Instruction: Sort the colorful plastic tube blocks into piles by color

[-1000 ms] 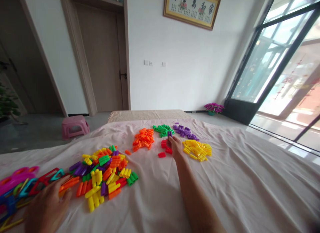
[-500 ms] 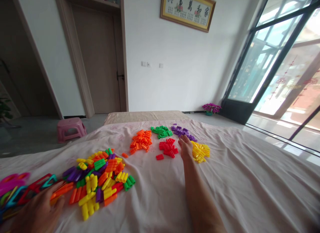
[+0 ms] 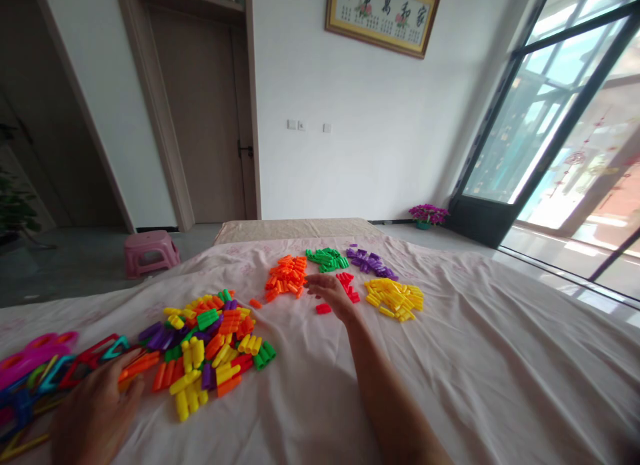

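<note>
At the lower left, my left hand (image 3: 100, 398) is closed round orange building blocks (image 3: 139, 366) that stick out between its thumb and forefinger. Right beside it lies a mixed heap of yellow, orange, green, purple and red tube-shaped building blocks (image 3: 193, 352). My right hand (image 3: 333, 295) hovers over the red pile (image 3: 353, 292), partly covering it. Its fingers stretch left towards the orange pile (image 3: 287, 276), loosely apart, and no block shows in them. Around it are the green pile (image 3: 327, 259), the purple pile (image 3: 371, 263) and the yellow pile (image 3: 395, 298).
Colourful plastic frames and a pink ring-shaped piece (image 3: 43, 355) lie at the far left. A wrinkled pale cloth (image 3: 480, 358) covers the table. Beyond it stand a pink stool (image 3: 151, 252) and a pot of magenta flowers (image 3: 429, 215). One red block (image 3: 323, 308) lies apart.
My right hand has moved left from between the purple and yellow piles to the red pile, uncovering the yellow pile. The left hand stays by the mixed heap. The view has shifted slightly.
</note>
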A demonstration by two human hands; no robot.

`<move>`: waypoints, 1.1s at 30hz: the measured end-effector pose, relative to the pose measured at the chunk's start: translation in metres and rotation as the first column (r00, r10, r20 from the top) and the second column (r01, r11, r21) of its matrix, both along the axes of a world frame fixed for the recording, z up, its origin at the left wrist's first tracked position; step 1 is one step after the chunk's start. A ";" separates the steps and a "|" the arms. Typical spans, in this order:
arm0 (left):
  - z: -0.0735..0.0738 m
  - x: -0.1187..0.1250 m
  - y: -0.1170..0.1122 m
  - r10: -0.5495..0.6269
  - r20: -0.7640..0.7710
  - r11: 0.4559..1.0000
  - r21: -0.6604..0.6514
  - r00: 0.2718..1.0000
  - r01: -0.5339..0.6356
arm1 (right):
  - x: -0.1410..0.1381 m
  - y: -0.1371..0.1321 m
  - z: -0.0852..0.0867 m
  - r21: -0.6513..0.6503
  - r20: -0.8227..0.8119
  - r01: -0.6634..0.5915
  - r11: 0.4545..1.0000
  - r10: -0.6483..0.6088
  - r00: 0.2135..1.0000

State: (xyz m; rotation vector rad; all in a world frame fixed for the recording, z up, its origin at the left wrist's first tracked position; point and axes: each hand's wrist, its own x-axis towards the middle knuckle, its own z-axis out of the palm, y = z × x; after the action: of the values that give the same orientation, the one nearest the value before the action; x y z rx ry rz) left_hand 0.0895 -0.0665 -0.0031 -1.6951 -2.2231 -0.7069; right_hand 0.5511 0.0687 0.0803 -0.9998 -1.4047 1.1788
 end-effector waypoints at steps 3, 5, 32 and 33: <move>0.018 0.013 -0.009 -0.039 -0.021 0.999 0.012 0.999 0.039 | -0.037 -0.014 0.001 -0.028 0.207 -0.304 0.952 0.303 0.930; 0.025 0.017 -0.011 -0.045 -0.007 0.999 0.011 0.999 0.045 | -0.057 -0.021 -0.003 -0.037 0.362 -0.401 0.915 0.387 0.848; 0.027 0.021 -0.012 -0.027 0.011 0.999 0.022 1.000 0.027 | -0.015 -0.002 -0.007 -0.026 0.438 -0.007 1.000 0.018 0.899; 0.027 0.021 -0.012 -0.026 0.010 0.999 0.025 1.000 0.025 | -0.007 0.003 -0.009 -0.023 0.392 0.077 0.997 -0.062 0.918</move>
State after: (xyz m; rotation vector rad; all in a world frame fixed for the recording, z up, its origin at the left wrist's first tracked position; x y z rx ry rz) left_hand 0.1108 -0.0785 0.0238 -1.7147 -2.1937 -0.7478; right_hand 0.5444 0.0718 0.0715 -1.3565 -1.6442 0.9892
